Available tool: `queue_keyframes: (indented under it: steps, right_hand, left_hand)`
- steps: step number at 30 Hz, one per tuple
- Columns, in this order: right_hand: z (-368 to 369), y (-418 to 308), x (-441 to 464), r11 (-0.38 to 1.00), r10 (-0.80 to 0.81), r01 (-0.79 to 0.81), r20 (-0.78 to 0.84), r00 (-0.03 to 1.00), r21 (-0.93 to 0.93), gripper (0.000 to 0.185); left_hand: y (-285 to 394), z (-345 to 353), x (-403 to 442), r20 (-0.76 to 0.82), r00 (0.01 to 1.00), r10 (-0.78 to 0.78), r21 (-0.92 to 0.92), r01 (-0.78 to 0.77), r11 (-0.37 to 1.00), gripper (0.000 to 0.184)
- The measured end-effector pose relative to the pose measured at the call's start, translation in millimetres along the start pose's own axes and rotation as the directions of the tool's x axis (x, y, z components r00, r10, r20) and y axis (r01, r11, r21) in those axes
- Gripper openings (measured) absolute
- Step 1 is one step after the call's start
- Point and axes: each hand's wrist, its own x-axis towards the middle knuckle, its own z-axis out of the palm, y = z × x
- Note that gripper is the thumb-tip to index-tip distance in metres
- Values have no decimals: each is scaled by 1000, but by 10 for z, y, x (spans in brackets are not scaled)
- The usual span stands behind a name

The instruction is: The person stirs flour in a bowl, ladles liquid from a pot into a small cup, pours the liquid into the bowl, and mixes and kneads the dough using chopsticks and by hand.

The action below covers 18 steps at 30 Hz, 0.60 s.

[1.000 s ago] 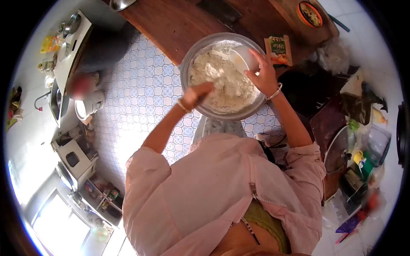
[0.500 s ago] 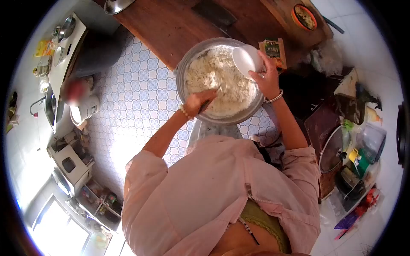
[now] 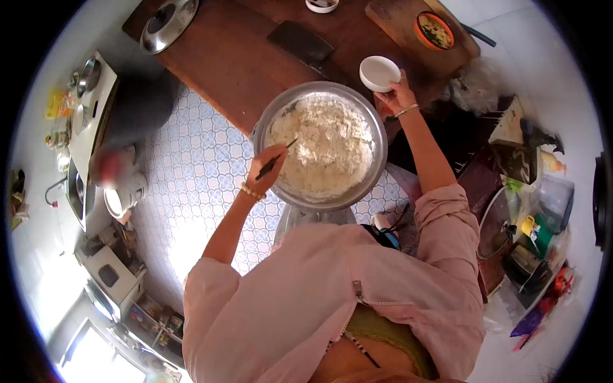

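A wide metal basin (image 3: pixel 377 167) holds a pale, crumbly flour mixture (image 3: pixel 322 143). At its left rim my left hand (image 3: pixel 271 170) is closed around dark chopsticks (image 3: pixel 291 143), whose tips reach over the mixture. Whether there is one stick or a pair is hard to make out. My right hand (image 3: pixel 397 97) grips a white bowl (image 3: pixel 378 69) by its edge, beyond the basin's upper right side and over the wooden table (image 3: pixel 223 64). No contents show inside the bowl.
A cleaver (image 3: pixel 300 43) and a metal lid (image 3: pixel 167 27) lie on the table. An orange bowl of food (image 3: pixel 435 30) rests on a wooden board (image 3: pixel 399 18). At the far edge sits a small white dish (image 3: pixel 321 5). Blue-patterned tiles (image 3: pixel 204 147) cover the floor.
My right hand has carried the white bowl from above the basin out to the table side, now more level. My left hand has drawn back from the mixture to the left rim.
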Motion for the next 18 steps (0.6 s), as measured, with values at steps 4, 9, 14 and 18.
queue_keyframes:
  steps: [4, 9, 14, 18]
  right_hand:
    - [144, 92, 213, 996, 93, -94, -183, 979, 2, 41]
    - [-118, 388, 698, 989, 150, -147, -173, 973, 34, 32]
    - [-168, 579, 866, 990, 142, -144, -207, 968, 7, 28]
    - [-195, 663, 900, 992, 126, -124, -214, 969, 23, 31]
  left_hand:
    - [66, -16, -3, 6, 991, -134, -106, 134, 985, 15]
    - [147, -77, 55, 6, 983, -185, -187, 183, 965, 12]
    - [218, -201, 220, -56, 987, -151, -164, 140, 976, 14]
    - [22, -17, 386, -96, 995, -12, -51, 7, 999, 14]
